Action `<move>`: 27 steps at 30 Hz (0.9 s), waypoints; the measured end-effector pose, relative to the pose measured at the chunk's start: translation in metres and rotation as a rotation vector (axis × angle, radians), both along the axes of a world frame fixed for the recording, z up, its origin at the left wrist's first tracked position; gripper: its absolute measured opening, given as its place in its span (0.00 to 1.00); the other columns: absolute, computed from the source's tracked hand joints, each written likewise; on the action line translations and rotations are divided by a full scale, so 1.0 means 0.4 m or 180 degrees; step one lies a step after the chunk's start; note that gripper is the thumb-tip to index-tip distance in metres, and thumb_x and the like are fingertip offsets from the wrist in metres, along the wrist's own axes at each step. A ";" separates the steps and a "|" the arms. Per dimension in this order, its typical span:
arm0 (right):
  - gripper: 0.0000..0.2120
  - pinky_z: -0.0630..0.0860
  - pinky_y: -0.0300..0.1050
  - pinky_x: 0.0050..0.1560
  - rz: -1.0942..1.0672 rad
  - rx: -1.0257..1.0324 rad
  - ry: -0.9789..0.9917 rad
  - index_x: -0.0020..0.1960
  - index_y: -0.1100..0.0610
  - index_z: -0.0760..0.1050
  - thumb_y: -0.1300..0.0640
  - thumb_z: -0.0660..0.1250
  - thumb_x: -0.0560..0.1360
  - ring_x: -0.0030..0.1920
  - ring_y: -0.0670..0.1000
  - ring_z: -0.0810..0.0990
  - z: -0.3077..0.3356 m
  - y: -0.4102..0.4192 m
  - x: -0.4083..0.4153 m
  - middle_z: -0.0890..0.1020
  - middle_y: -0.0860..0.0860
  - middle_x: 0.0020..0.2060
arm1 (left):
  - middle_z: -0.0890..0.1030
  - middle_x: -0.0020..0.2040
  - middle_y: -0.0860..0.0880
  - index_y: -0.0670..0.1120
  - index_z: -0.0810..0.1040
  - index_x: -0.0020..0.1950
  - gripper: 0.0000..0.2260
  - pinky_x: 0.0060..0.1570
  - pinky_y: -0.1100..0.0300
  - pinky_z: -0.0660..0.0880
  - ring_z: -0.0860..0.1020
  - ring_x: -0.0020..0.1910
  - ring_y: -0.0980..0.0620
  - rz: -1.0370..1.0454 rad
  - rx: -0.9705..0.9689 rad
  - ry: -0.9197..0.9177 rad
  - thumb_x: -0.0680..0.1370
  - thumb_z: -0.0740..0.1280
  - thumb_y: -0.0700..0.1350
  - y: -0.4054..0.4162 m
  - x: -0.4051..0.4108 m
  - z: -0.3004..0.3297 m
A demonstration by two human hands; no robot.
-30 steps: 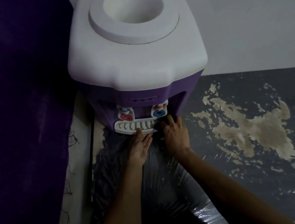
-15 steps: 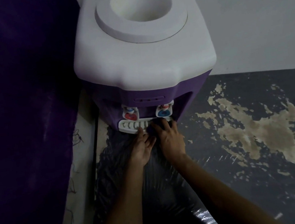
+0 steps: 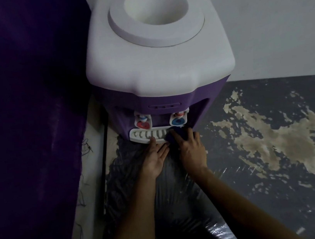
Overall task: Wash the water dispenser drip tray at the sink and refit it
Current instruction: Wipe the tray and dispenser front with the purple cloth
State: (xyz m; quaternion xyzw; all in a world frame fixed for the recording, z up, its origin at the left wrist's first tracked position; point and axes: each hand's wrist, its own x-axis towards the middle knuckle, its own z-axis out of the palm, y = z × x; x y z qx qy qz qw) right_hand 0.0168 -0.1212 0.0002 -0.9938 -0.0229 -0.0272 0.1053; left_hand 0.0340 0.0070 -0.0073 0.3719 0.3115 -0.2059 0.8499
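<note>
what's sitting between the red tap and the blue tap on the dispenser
Nothing: in the head view only the dispenser's bare purple plastic front separates the red-buttoned tap and blue-buttoned tap.

A dim corner of a home. A countertop water dispenser (image 3: 159,58), purple with a white top and no bottle fitted, stands against a plain white wall (image 3: 269,12) on a worn worktop (image 3: 277,143) whose dark plastic covering has peeled in pale patches. A purple curtain (image 3: 21,118) hangs alongside.
</note>
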 end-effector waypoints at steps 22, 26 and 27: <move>0.32 0.81 0.56 0.49 -0.0493 0.0458 0.0164 0.73 0.54 0.68 0.63 0.70 0.71 0.58 0.63 0.72 0.004 0.077 0.039 0.73 0.60 0.65 | 0.74 0.66 0.36 0.39 0.68 0.70 0.22 0.61 0.56 0.72 0.75 0.62 0.43 -0.0007 0.0312 0.0221 0.82 0.59 0.52 0.069 0.036 -0.016; 0.29 0.76 0.58 0.59 0.0326 0.0413 0.0166 0.72 0.50 0.70 0.59 0.70 0.72 0.61 0.63 0.71 0.012 0.045 0.050 0.68 0.55 0.70 | 0.74 0.66 0.35 0.39 0.68 0.70 0.22 0.61 0.56 0.71 0.74 0.66 0.42 0.0015 0.0312 0.0232 0.82 0.58 0.52 0.065 0.034 -0.013; 0.29 0.76 0.58 0.59 0.0377 0.0443 0.0134 0.73 0.49 0.69 0.58 0.70 0.72 0.62 0.63 0.70 0.012 0.037 0.047 0.68 0.56 0.71 | 0.74 0.66 0.35 0.39 0.68 0.70 0.22 0.61 0.56 0.72 0.74 0.65 0.42 0.0029 0.0316 0.0236 0.82 0.58 0.52 0.064 0.033 -0.010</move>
